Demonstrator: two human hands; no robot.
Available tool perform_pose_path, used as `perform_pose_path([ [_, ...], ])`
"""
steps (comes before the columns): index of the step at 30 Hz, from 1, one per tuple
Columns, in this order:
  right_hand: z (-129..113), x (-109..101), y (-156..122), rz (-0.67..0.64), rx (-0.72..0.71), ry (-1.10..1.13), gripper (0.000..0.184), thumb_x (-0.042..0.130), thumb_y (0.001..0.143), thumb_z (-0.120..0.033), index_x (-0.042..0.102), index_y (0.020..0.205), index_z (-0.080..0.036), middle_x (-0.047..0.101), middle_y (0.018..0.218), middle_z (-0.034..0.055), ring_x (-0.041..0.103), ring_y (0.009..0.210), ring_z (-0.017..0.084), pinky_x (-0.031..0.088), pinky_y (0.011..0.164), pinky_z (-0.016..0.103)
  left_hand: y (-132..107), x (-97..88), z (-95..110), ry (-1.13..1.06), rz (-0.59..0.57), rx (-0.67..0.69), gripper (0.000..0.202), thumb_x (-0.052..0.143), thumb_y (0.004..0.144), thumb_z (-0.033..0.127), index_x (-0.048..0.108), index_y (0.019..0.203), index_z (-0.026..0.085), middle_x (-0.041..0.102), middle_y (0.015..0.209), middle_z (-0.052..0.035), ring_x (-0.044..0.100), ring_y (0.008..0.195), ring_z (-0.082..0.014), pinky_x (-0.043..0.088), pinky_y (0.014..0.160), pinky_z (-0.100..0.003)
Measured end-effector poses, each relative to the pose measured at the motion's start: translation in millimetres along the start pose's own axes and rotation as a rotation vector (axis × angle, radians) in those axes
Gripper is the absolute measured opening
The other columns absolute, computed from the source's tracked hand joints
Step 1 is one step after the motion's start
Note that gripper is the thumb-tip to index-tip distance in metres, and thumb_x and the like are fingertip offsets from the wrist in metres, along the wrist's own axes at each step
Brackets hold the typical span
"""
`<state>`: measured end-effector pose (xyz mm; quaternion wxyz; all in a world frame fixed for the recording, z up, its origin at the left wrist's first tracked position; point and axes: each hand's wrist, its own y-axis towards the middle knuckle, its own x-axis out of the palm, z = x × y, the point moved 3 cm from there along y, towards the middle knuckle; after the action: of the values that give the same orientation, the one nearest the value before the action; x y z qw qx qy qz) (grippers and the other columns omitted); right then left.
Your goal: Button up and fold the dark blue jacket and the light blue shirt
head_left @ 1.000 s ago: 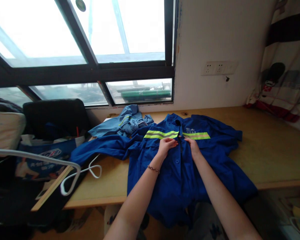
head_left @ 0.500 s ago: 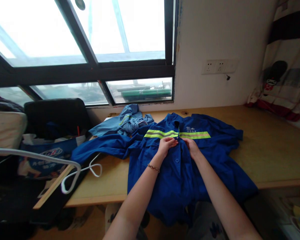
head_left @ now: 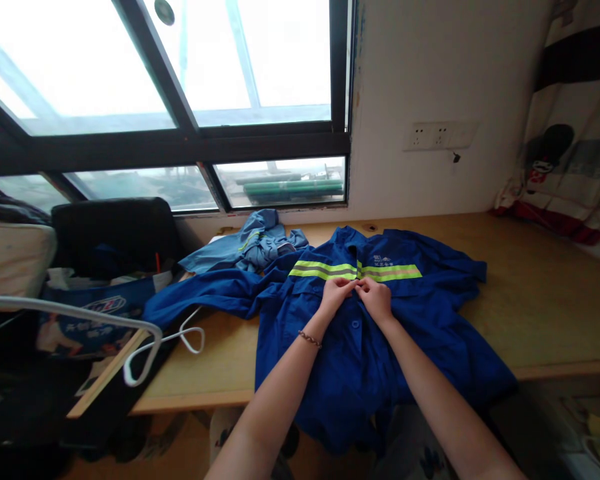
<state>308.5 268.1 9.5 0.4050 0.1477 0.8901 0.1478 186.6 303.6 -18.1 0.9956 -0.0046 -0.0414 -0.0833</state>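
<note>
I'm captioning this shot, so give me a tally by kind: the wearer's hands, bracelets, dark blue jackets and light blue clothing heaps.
Left hand and right hand: 2
Bracelet: 1
Dark blue jacket: 1
Light blue clothing heap: 1
Total: 5

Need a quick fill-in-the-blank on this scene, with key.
1. The jacket that the left hand and right hand are working on is dark ____.
2. The bracelet is worn on the ____.
3. The power sockets are mounted on the ____.

Missing words: blue; left wrist; wall.
</note>
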Motion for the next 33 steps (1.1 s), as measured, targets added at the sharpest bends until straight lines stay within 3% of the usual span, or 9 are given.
perform_pose_path([
  [4, -6.6, 4.0, -2.9, -0.015, -0.031, -0.146, 0.013, 0.049, 0.077, -0.029, 0.058, 0.078, -0.019, 0.063, 0.06, -0.0009, 0.059, 0.06, 0.015, 0.031, 0.054, 0.023, 1.4, -0.6, -8.3, -0.042, 0.047, -0.031, 0.031, 0.07, 0.056, 0.038, 0.065, 0.068, 0.01, 0.062, 0.062, -0.0037, 0.055, 0.054, -0.0115, 0.043, 0.05, -0.02],
  [9, -8.0, 8.3, -3.9, -0.02, -0.079, -0.132, 0.01, 0.05, 0.077, -0.028, 0.055, 0.082, -0.02, 0.061, 0.057, -0.0035, 0.059, 0.059, 0.014, 0.03, 0.054, 0.022, 0.7, -0.3, -11.4, -0.274, 0.053, -0.149, 0.027, 0.073, 0.054, 0.031, 0.063, 0.068, 0.01, 0.061, 0.061, -0.0041, 0.056, 0.054, -0.0125, 0.043, 0.052, -0.023],
  [15, -5.6, 9.9, -4.5, -0.013, -0.109, -0.08, 0.015, 0.05, 0.077, -0.027, 0.053, 0.09, -0.02, 0.06, 0.057, -0.0042, 0.058, 0.057, 0.013, 0.032, 0.054, 0.021, 0.3, -2.5, -10.9, -0.421, 0.074, -0.184, 0.026, 0.075, 0.052, 0.028, 0.06, 0.063, 0.01, 0.055, 0.054, -0.0007, 0.053, 0.051, -0.0102, 0.043, 0.052, -0.022],
  [23, -7.9, 8.7, -5.1, -0.015, -0.147, -0.119, 0.016, 0.048, 0.078, -0.026, 0.055, 0.091, -0.018, 0.06, 0.059, -0.0025, 0.058, 0.058, 0.014, 0.032, 0.055, 0.023, -1.7, 0.9, -6.4, -0.393, 0.087, -0.148, 0.031, 0.074, 0.052, 0.034, 0.06, 0.067, 0.011, 0.056, 0.057, -0.0006, 0.053, 0.052, -0.0101, 0.041, 0.051, -0.021],
  [33, -9.3, 9.8, -6.9, -0.001, -0.188, -0.127, 0.017, 0.044, 0.08, -0.027, 0.057, 0.088, -0.018, 0.061, 0.061, -0.0002, 0.057, 0.058, 0.014, 0.033, 0.056, 0.023, -1.1, 0.1, -8.0, -0.335, 0.125, -0.123, 0.023, 0.072, 0.053, 0.027, 0.06, 0.065, 0.011, 0.058, 0.057, -0.0016, 0.054, 0.053, -0.011, 0.041, 0.052, -0.022],
])
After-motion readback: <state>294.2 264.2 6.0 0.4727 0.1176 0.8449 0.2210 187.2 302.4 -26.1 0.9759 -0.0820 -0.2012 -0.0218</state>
